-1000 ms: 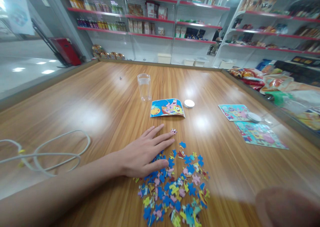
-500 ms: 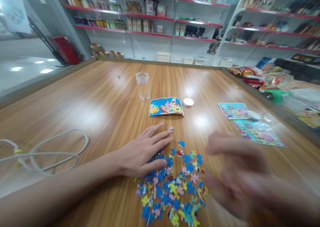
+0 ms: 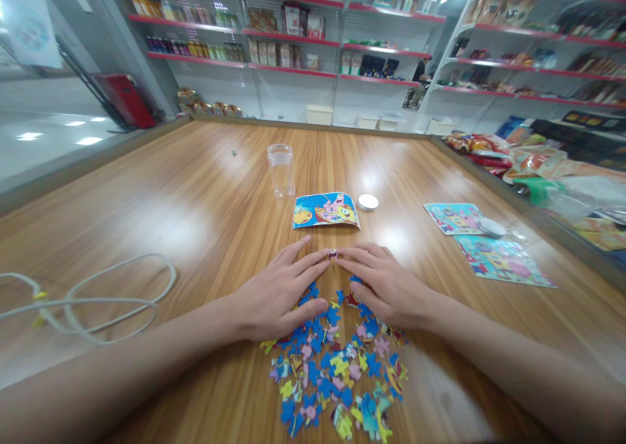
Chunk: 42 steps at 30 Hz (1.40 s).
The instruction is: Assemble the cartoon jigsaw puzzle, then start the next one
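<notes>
A small puzzle piece [image 3: 333, 253] with pink and white on it lies flat on the wooden table. My left hand [image 3: 281, 291] rests palm down with fingers spread, its fingertips at the piece's left side. From the right, the fingertips of my right hand [image 3: 388, 281] meet the same piece, fingers stretched out flat. Below and between both hands spreads a pile of loose jigsaw pieces [image 3: 325, 386], mostly blue, yellow and pink; some are hidden under the hands. Just beyond the fingers lies a curled cartoon picture card [image 3: 326, 211].
A clear plastic cup [image 3: 282, 170] stands behind the card, a white round lid [image 3: 368, 202] beside it. Two picture sheets [image 3: 503, 258] and another lid [image 3: 491, 227] lie at right. A white cable [image 3: 117, 300] loops at left. Bagged goods [image 3: 489, 154] line the right edge.
My right hand has swung in from the right to the small puzzle piece and lies flat on the table. My left fingertips have shifted slightly to touch the piece.
</notes>
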### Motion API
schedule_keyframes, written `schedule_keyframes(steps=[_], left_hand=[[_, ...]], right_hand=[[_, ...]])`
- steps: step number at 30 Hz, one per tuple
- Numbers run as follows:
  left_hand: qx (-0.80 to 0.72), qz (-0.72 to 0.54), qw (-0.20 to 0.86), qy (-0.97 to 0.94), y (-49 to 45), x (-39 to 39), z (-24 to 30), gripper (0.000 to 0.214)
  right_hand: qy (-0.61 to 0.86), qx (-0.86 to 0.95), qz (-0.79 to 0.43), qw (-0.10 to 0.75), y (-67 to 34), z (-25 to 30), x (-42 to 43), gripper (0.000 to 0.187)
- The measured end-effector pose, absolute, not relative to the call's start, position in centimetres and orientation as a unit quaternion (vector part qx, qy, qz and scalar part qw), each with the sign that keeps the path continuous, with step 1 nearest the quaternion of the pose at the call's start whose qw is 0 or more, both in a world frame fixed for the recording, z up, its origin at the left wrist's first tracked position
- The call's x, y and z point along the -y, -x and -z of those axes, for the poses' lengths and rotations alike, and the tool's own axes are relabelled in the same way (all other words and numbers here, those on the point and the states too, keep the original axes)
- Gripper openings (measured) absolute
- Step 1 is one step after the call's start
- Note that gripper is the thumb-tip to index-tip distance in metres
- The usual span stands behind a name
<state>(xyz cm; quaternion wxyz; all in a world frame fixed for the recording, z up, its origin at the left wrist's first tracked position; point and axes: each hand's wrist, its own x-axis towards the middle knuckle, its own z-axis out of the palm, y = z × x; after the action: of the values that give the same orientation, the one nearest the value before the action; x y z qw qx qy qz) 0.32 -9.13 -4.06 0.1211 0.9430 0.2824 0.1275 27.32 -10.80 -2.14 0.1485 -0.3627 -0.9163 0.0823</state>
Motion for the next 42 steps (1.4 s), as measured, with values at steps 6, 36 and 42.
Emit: schedule_keyframes(steps=[6,36,42], left_hand=[[-0.281,-0.139,0.124,-0.942,-0.4,9.1,4.1,0.068],[-0.236,-0.393,0.191,-0.868,-1.3,10.1,3.6,0.012],[-0.225,-0.327,0.213,-0.893,-1.2,10.2,2.8,0.011]], right_hand=[[0.361,0.918,-0.072,0.151,-27.4,2.2,10.8,0.047],[0.267,0.944,0.034,0.189,-27.0,0.8,12.1,0.038],[0.244,0.95,0.034,0.194,-27.1,1.0,12.1,0.028]])
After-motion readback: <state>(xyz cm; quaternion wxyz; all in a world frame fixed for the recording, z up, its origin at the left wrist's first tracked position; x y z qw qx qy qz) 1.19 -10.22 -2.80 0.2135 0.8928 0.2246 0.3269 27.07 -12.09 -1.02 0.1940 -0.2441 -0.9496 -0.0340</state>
